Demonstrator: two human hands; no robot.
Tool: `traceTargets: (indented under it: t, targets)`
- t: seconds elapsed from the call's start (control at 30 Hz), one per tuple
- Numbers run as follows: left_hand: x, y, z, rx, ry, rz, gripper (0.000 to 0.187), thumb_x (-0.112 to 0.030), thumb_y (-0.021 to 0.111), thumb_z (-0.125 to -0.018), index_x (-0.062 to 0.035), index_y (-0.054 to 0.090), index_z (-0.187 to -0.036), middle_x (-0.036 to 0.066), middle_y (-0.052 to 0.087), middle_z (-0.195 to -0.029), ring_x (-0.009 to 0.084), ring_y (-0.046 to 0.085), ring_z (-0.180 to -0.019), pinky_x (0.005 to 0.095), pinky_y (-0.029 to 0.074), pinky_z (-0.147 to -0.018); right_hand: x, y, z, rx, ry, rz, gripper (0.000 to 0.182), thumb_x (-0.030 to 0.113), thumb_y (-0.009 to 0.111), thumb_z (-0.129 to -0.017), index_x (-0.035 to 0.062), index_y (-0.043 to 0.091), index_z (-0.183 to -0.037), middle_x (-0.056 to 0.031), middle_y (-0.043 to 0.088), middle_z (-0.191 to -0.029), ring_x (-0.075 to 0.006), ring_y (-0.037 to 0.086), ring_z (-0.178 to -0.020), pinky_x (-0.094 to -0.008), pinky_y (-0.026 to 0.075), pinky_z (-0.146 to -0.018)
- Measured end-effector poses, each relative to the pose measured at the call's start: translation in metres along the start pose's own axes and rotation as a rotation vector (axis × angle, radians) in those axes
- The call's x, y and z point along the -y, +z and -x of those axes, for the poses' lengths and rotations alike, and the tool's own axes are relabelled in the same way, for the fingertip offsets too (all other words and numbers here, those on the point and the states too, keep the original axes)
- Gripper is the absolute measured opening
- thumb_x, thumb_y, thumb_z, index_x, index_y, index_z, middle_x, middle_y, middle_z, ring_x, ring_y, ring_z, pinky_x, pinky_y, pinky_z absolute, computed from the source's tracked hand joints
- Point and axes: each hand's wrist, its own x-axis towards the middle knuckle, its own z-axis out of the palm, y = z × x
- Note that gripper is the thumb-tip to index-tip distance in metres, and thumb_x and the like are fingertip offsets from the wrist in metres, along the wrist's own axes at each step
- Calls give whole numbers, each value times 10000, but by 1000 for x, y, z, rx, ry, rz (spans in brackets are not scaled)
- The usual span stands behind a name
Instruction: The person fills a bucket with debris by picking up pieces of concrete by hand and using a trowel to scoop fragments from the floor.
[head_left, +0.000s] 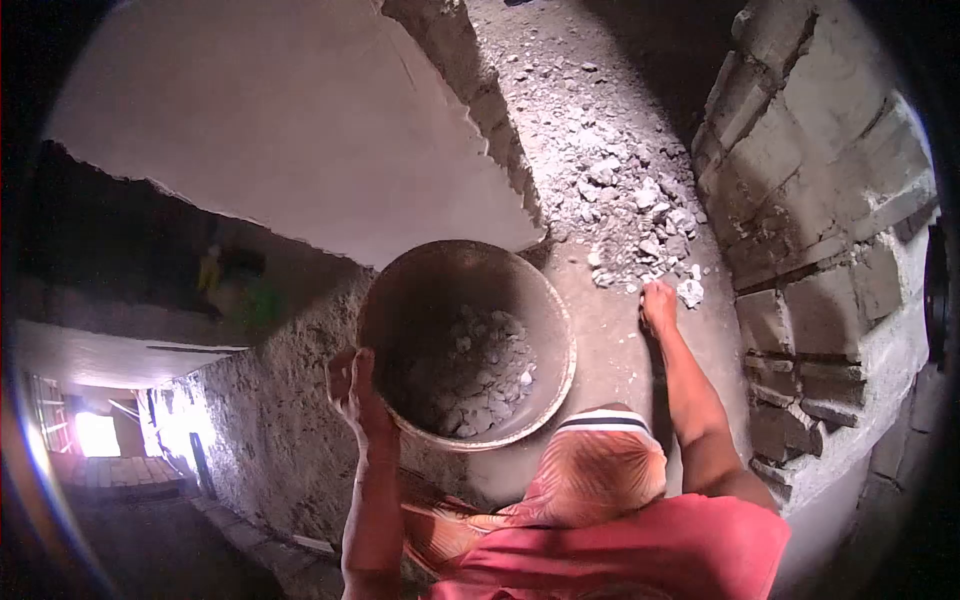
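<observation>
A wide round basin (470, 262) stands tilted towards me, with broken grey rubble (485, 385) lying in its lower part. My left hand (355, 390) is at the basin's left rim, its fingers curled and its thumb against the edge. To the right, my right hand (657, 305) reaches down to the near end of a heap of loose rubble (645, 215). Its fingers are closed and touch the pieces there; what they hold is hidden. A pale lump (690, 292) lies just right of that hand.
Rough block wall (800, 310) with broken edges rises close on the right. A smooth pale slab (290, 120) with a jagged edge fills the upper left. Rubble runs along the passage ahead. Bright light comes through an opening (97, 435) at the far left.
</observation>
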Motion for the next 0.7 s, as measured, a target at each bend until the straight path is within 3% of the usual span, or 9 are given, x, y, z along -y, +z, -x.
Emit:
traceTargets:
  t: [0.03, 0.1, 0.2, 0.33, 0.37, 0.43, 0.57, 0.63, 0.7]
  targets:
    - [2, 7, 0, -19, -14, 45, 207, -158, 682, -844, -40, 589, -987, 27, 552, -915, 156, 513, -857, 324, 422, -827, 15, -3, -12, 29, 129, -16, 348, 252, 464, -875, -42, 621, -773, -251, 620, -722, -394, 613, -677, -473, 464, -673]
    - [7, 12, -7, 16, -19, 80, 241, -154, 681, -837, -37, 585, -1024, 39, 569, -927, 162, 526, -876, 326, 421, -839, -3, 7, -59, -49, -366, 209, 359, 271, 471, -889, -35, 616, -770, -250, 620, -731, -415, 607, -704, -484, 458, -681]
    - [-4, 25, 0, 106, 32, 41, 307, -135, 673, -826, -30, 571, -1097, 57, 596, -944, 171, 547, -904, 323, 419, -862, 36, 12, -96, -70, -209, 104, 374, 298, 476, -908, -22, 612, -771, -249, 625, -757, -428, 611, -749, -491, 456, -698]
    - [-5, 25, 8, 157, 137, -21, 385, -101, 655, -811, -21, 546, -1171, 55, 606, -941, 166, 553, -887, 305, 419, -860, -3, 30, -118, -9, -31, -57, 352, 278, 454, -911, 0, 659, -844, -237, 650, -814, -440, 620, -796, -496, 475, -730]
    - [-2, 28, 7, 157, 135, -10, 385, -101, 655, -811, -21, 546, -1171, 55, 606, -941, 166, 553, -887, 305, 419, -860, -6, 25, -122, -93, -220, 129, 349, 280, 484, -910, -12, 630, -785, -140, 601, -631, -256, 580, -517, -414, 457, -526]
    - [2, 25, 6, 130, 168, 51, 365, -96, 656, -806, -22, 559, -1150, 60, 613, -956, 158, 550, -874, 296, 422, -830, 1, 18, -109, -141, -419, 233, 359, 295, 477, -914, -11, 634, -811, -154, 606, -643, -270, 592, -544, -416, 454, -545]
    - [1, 24, 0, 86, 116, -14, 347, -97, 657, -806, -19, 570, -1132, 56, 612, -942, 149, 547, -856, 294, 426, -814, 1, 10, -101, -103, -323, 175, 376, 303, 471, -913, -23, 635, -822, -198, 622, -688, -296, 613, -604, -430, 460, -590]
    - [-9, 30, 5, 49, 121, -151, 331, -91, 658, -808, -21, 580, -1122, 42, 607, -890, 136, 542, -817, 291, 432, -769, -9, 2, -108, -291, -717, 532, 383, 317, 467, -921, -14, 619, -800, -190, 622, -709, -282, 597, -618, -417, 461, -600]
    - [5, 33, 1, 60, 154, -95, 346, -100, 666, -806, -23, 580, -1133, 27, 587, -852, 129, 526, -783, 293, 430, -737, 32, -23, -85, -88, -508, 303, 378, 316, 465, -912, -14, 615, -805, -195, 623, -730, -305, 602, -655, -419, 467, -641]
